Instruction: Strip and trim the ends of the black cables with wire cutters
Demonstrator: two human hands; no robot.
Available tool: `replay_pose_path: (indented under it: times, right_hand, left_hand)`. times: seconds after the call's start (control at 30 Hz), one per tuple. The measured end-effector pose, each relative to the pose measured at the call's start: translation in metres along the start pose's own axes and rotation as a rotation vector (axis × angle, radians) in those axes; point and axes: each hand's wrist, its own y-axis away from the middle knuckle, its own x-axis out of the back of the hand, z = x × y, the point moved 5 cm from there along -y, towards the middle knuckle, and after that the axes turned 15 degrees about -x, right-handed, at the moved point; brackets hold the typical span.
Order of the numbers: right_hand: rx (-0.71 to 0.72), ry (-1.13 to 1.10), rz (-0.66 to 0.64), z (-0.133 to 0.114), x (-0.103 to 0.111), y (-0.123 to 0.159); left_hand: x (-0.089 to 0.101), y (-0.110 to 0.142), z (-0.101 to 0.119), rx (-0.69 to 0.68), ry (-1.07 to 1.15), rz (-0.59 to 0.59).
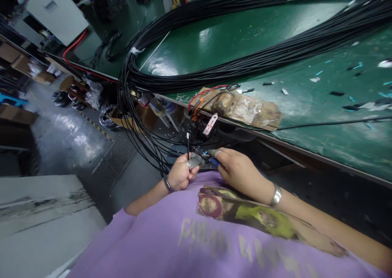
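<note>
My left hand is closed around a thin black cable whose stripped end sticks up above the fist, with a grey wrapped thumb pressed on it. My right hand grips a small tool with blue handles, its tip meeting the cable end between the two hands. Both hands sit close to my chest, below the edge of the green workbench. A thick bundle of long black cables lies across the bench and drops over its left end toward my hands.
A worn cardboard pad with red wires and scissors lies at the bench edge. Cut bits of insulation are scattered at the right of the bench. Boxes and bags stand on the floor at left, and a grey slab is near my left elbow.
</note>
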Motion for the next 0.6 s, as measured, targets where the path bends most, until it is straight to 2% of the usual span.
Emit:
replay_pose_path:
  times: [0.13, 0.23, 0.37, 0.43, 0.5, 0.53, 0.6]
  right_hand:
    - [-0.178, -0.417, -0.117, 0.015, -0.005, -0.006]
    - [-0.226, -0.637, -0.201, 0.019, -0.013, -0.009]
    - [-0.306, -0.719, -0.199, 0.024, -0.02, -0.009]
    - [-0.348, -0.737, -0.194, 0.026, -0.022, -0.009]
    - [-0.382, -0.765, -0.203, 0.029, -0.024, -0.008]
    - [-0.395, -0.776, -0.211, 0.029, -0.025, -0.008]
    - [-0.428, -0.793, -0.248, 0.031, -0.028, -0.007]
  left_hand:
    - [-0.001, 0.0, 0.002, -0.066, -0.145, -0.074]
    - [-0.001, -0.001, 0.003, -0.157, -0.388, -0.152]
    - [0.002, 0.0, 0.019, -0.559, -0.947, -0.152]
    - [0.0, 0.001, 0.023, -0.689, -1.247, -0.167]
    - [-0.002, 0.0, 0.02, -0.692, -1.426, -0.246]
    - [-0.002, -0.001, 0.019, -0.664, -1.441, -0.29]
    - [-0.003, -0.003, 0.015, -0.58, -1.298, -0.377]
